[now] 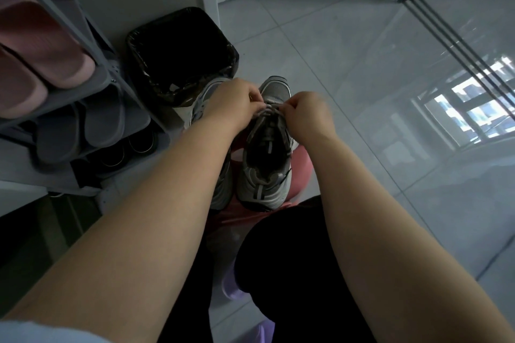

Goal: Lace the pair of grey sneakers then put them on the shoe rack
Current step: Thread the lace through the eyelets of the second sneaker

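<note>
legs: black trousers (pixel 292 273) nearest the camera, purple slipper (pixel 232 284) peeking out beside the knee.
arms: both bare forearms reach fwd from bottom corners; left forearm crosses over and hides most of the left sneaker.
stool: pink seat (pixel 299 172) under the shoes, mostly covered by them, edge shows at right.
right sneaker: grey sneaker (pixel 266 153) sits on the pink seat, heel toward the person, toe pointing away, opening facing up, tongue visible.
left sneaker: second grey sneaker (pixel 204 100) just beside it on the left, only toe part + bit of heel seen past the arm.
lace: grey lace (pixel 269 112) across upper eyelets of the right sneaker, pulled taut between the two hands.
left hand: left hand (pixel 232 101) curled tight, thumb + fingertips pinching one lace end at the shoe's left side.
right hand: right hand (pixel 308 114) also fisted, pinching the other lace end at the shoe's right; slight blur.
bin: black-lined trash bin (pixel 181 56) right behind the shoes, touching or nearly so, can't tell.
shoe rack: grey rack (pixel 111 83) at far left against wall; pink slippers (pixel 41 58) top shelf, grey slippers (pixel 80 131) below, dark shoes lowest.
floor: glossy pale tiles (pixel 362 64), window reflection at right.
</note>
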Action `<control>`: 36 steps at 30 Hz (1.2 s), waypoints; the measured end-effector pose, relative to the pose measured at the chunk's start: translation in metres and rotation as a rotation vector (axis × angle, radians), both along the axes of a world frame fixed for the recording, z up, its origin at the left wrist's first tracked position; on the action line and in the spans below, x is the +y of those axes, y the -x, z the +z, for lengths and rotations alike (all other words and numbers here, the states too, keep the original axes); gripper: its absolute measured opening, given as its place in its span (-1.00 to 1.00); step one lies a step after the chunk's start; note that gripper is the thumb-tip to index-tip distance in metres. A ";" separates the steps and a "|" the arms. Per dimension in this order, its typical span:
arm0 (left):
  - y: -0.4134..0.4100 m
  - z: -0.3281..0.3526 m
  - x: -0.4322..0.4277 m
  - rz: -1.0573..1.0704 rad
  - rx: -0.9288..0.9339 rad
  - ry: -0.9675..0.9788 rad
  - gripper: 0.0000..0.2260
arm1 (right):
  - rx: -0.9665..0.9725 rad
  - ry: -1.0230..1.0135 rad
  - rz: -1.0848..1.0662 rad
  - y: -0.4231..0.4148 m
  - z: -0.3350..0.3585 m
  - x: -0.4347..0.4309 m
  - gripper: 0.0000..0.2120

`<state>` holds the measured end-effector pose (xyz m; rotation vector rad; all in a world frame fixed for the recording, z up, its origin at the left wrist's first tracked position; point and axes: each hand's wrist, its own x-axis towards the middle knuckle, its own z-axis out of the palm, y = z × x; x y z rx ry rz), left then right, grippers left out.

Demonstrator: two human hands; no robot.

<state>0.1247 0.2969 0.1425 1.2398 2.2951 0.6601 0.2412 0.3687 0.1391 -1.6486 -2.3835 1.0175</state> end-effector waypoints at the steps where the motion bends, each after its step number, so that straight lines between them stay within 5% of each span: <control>1: -0.001 0.000 0.000 -0.009 -0.002 0.013 -0.91 | -0.019 -0.026 0.034 0.000 0.001 -0.001 -0.78; 7: -0.008 0.000 0.004 -0.010 -0.046 0.080 -0.92 | -0.049 -0.091 0.151 -0.004 0.006 -0.002 -0.75; 13: -0.009 -0.008 0.008 -0.087 0.008 0.093 -0.98 | 0.131 0.053 0.020 -0.012 0.005 0.006 -0.94; 26: -0.013 0.003 0.002 -0.131 0.136 0.002 -0.88 | 0.163 0.112 -0.028 -0.016 0.008 0.006 -0.84; 32: -0.008 0.004 0.003 -0.104 -0.067 0.057 -0.94 | 0.185 0.164 -0.086 -0.008 -0.001 0.009 -0.69; 36: -0.002 0.007 0.001 -0.111 -0.133 0.077 -0.80 | 0.196 0.155 -0.037 -0.018 0.010 0.005 -0.81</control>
